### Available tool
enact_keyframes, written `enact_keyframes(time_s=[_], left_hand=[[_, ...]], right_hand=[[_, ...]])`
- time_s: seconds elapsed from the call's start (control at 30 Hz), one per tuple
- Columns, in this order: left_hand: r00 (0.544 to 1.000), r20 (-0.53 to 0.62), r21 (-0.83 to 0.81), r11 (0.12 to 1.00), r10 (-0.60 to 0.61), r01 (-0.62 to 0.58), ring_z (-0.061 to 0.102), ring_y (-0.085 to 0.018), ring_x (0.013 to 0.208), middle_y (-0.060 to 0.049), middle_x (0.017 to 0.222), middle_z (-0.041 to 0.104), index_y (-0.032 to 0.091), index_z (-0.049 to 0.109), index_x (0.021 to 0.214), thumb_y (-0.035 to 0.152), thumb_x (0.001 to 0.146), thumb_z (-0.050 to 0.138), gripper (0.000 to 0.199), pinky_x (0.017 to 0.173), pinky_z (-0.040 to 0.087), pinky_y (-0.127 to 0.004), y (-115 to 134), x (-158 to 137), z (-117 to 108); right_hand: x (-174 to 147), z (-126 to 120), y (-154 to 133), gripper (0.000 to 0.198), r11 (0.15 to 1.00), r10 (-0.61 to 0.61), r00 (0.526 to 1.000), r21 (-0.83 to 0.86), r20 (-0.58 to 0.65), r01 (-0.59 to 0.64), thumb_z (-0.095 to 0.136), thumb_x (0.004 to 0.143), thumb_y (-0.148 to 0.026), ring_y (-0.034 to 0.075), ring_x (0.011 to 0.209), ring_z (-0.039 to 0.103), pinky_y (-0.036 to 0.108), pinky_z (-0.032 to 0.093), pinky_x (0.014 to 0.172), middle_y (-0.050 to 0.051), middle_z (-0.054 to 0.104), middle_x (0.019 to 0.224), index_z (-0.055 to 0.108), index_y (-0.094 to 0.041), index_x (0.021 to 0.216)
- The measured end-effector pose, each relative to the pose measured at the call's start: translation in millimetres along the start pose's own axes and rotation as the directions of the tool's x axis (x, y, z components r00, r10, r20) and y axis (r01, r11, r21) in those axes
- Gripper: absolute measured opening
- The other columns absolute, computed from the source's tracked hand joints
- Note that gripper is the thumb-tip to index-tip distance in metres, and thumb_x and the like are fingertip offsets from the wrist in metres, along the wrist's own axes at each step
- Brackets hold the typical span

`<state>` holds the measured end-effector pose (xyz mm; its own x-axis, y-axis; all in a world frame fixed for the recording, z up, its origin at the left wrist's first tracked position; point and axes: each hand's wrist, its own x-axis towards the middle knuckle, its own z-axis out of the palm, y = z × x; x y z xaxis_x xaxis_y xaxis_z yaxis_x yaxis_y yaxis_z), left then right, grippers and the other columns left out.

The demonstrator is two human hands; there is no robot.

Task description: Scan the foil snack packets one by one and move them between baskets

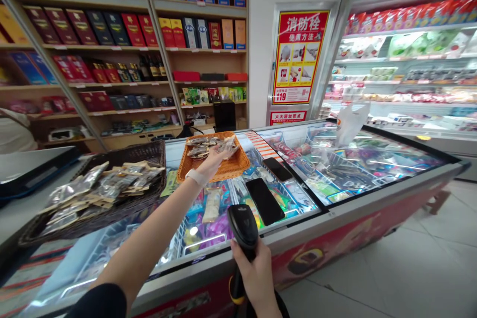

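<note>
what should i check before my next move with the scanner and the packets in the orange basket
1. Scanner held: ok, the right hand grips the barcode scanner.
2. Left hand at the packets: ok, the left hand reaches into the orange wicker basket, at the plastic packets.
3. Firm grip on a packet: cannot tell, the fingertips are too small and partly hidden.
4. Scanner near the packets: not ok, it is held apart from them, by the freezer's front edge.
5. Smartphones off the basket: ok, the nearer smartphone and farther smartphone lie flat on the freezer glass beside it.
</note>
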<state>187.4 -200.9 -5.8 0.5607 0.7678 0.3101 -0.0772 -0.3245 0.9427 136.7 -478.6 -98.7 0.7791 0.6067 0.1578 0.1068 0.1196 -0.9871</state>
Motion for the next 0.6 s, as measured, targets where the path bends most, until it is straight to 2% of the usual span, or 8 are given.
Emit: enact_keyframes(time_s=[0.13,0.23,0.33,0.43,0.53,0.6], left_hand=[[0.998,0.025,-0.118,0.991,-0.066,0.068,0.068,-0.020,0.088,-0.008,0.096,0.072,0.017,0.063,0.108,0.034,0.065,0.083,0.050,0.082,0.052,-0.031,20.0,-47.4,-44.4],[0.993,-0.098,-0.144,0.988,-0.064,0.049,0.068,-0.021,0.092,-0.008,0.102,0.073,0.017,0.063,0.109,0.034,0.061,0.086,0.056,0.084,0.053,-0.031,19.5,-91.2,-79.2],[0.971,-0.218,-0.146,0.987,-0.093,0.062,0.069,-0.021,0.096,-0.008,0.108,0.073,0.018,0.062,0.110,0.039,0.062,0.086,0.057,0.082,0.053,-0.029,7.8,-134.2,-109.2],[0.938,-0.294,-0.148,0.978,-0.183,0.145,0.068,-0.021,0.096,-0.009,0.112,0.072,0.019,0.062,0.111,0.050,0.067,0.083,0.058,0.076,0.051,-0.027,-10.4,-168.9,-131.6],[0.907,-0.336,-0.180,0.963,-0.254,0.203,0.067,-0.022,0.096,-0.009,0.110,0.072,0.019,0.063,0.110,0.061,0.072,0.075,0.058,0.075,0.050,-0.028,-32.9,-190.8,-145.7],[0.899,-0.371,-0.186,0.968,-0.231,0.171,0.066,-0.024,0.102,-0.009,0.111,0.071,0.019,0.063,0.109,0.063,0.076,0.070,0.056,0.082,0.051,-0.031,-48.4,-198.4,-150.8]], right_hand=[[-5.9,17.4,-12.1,0.035,1.000,-0.018,0.999,0.018,0.028,0.018,0.072,0.083,-0.050,0.026,0.070,0.069,0.030,0.054,0.065,0.007,0.075,0.072,0.076,-0.015,0.086],[-13.4,34.2,-20.9,0.036,0.999,-0.029,0.996,0.016,0.081,0.027,0.073,0.082,-0.051,0.024,0.067,0.068,0.029,0.053,0.062,0.006,0.074,0.068,0.075,-0.015,0.086],[-22.0,52.6,-28.4,0.035,0.999,-0.051,0.988,0.002,0.147,0.051,0.072,0.082,-0.049,0.024,0.067,0.068,0.029,0.053,0.063,0.006,0.075,0.070,0.076,-0.015,0.089],[-30.8,70.2,-32.7,0.035,0.998,-0.068,0.976,0.004,0.208,0.069,0.072,0.082,-0.047,0.026,0.072,0.070,0.030,0.054,0.067,0.007,0.078,0.075,0.077,-0.014,0.092],[-39.3,84.1,-32.9,0.036,0.997,-0.071,0.962,-0.022,0.263,0.079,0.072,0.082,-0.047,0.026,0.073,0.071,0.030,0.054,0.067,0.009,0.079,0.080,0.077,-0.014,0.094],[-44.5,90.5,-31.0,0.038,0.996,-0.065,0.958,-0.046,0.279,0.081,0.071,0.082,-0.048,0.026,0.073,0.071,0.029,0.053,0.064,0.010,0.080,0.082,0.077,-0.013,0.095]])
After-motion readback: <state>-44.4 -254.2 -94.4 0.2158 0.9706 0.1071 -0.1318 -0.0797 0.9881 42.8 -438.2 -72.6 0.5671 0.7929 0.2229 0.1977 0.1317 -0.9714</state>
